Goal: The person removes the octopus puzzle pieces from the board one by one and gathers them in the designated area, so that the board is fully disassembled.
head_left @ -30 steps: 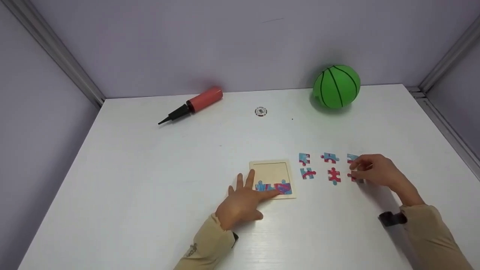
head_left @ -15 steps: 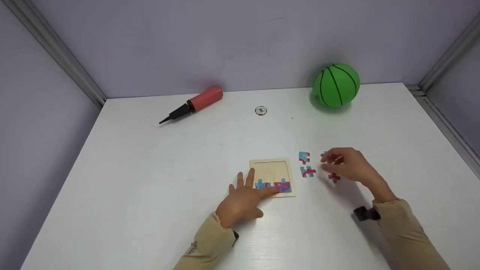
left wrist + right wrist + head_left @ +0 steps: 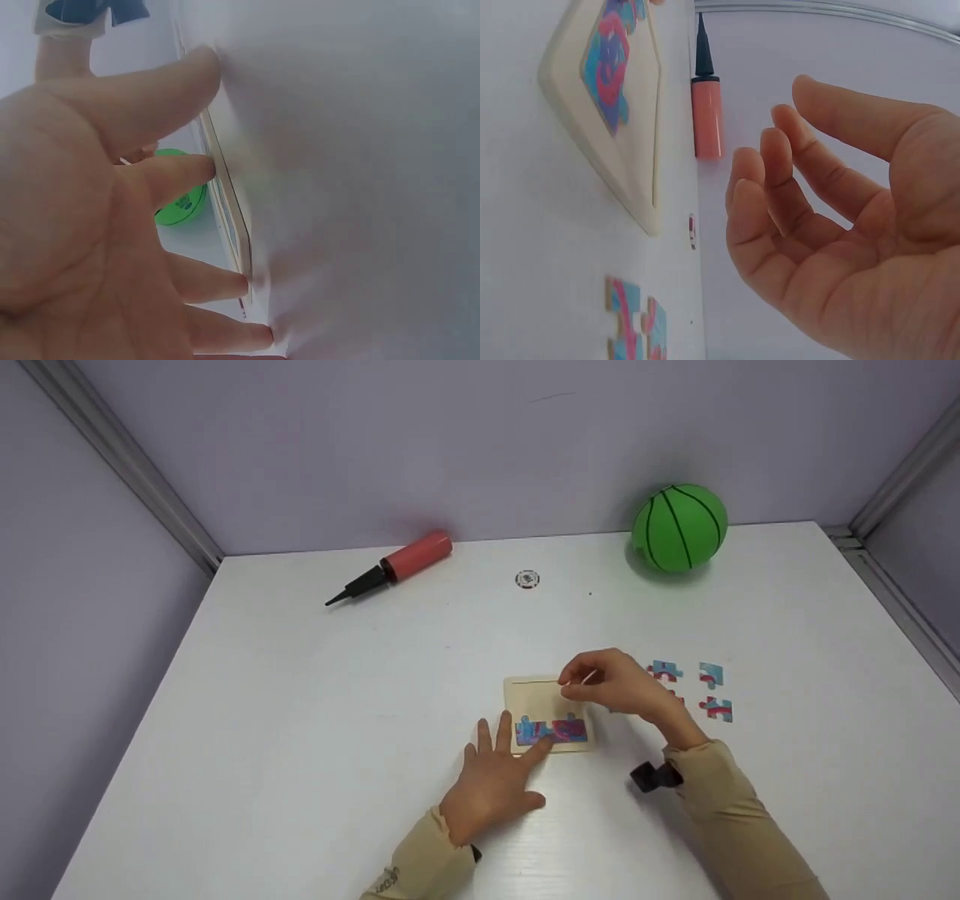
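Note:
A small wooden puzzle tray lies on the white table, its bottom row filled with blue and red pieces. My left hand lies flat with fingers spread at the tray's lower left corner, fingertips touching its edge. My right hand hovers over the tray's upper right corner with fingers loosely curled. In the right wrist view nothing shows between its fingers. Loose puzzle pieces lie to the right of the tray, some hidden behind that hand, two showing near the tray rim.
A green ball rests at the back right near the wall. A red and black hand pump lies at the back left, and a small round token sits between them. Purple walls enclose the table.
My right hand has moved left from the far loose pieces to above the tray's upper right corner. The left hand has stayed at the tray.

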Motion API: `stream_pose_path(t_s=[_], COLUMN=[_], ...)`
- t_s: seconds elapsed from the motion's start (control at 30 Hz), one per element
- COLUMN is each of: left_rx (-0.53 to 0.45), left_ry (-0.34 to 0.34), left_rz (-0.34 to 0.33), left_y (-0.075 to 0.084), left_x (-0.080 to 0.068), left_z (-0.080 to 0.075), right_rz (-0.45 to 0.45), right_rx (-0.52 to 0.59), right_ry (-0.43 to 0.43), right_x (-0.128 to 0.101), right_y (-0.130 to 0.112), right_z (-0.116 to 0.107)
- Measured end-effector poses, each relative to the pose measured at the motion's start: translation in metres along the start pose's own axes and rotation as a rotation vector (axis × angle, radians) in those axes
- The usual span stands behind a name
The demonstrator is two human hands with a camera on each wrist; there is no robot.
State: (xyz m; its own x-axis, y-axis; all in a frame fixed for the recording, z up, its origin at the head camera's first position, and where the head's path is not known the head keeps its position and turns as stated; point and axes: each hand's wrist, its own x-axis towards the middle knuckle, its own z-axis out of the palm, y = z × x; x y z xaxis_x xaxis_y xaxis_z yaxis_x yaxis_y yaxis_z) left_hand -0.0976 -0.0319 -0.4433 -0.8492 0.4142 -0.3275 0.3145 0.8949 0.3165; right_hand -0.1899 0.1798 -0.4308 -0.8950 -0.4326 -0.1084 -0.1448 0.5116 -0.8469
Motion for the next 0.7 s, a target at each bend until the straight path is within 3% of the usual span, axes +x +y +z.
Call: stream_pose_path(t_s=[0.33,0.7], left_rx=[0.017,0.054], left_ry=[-0.016,-0.039], left_rz=[-0.006,-0.013], left_y=[0.000,0.002], left_x=[0.003,0.008], left_z=[-0.002,-0.007], right_rz=[0.020,-0.026], right_rx=[0.010,-0.016], right_ry=[-0.068,-0.089], right_x=[0.018,0.023], right_y=[0.003,0.005], right_z=[0.026,0.032])
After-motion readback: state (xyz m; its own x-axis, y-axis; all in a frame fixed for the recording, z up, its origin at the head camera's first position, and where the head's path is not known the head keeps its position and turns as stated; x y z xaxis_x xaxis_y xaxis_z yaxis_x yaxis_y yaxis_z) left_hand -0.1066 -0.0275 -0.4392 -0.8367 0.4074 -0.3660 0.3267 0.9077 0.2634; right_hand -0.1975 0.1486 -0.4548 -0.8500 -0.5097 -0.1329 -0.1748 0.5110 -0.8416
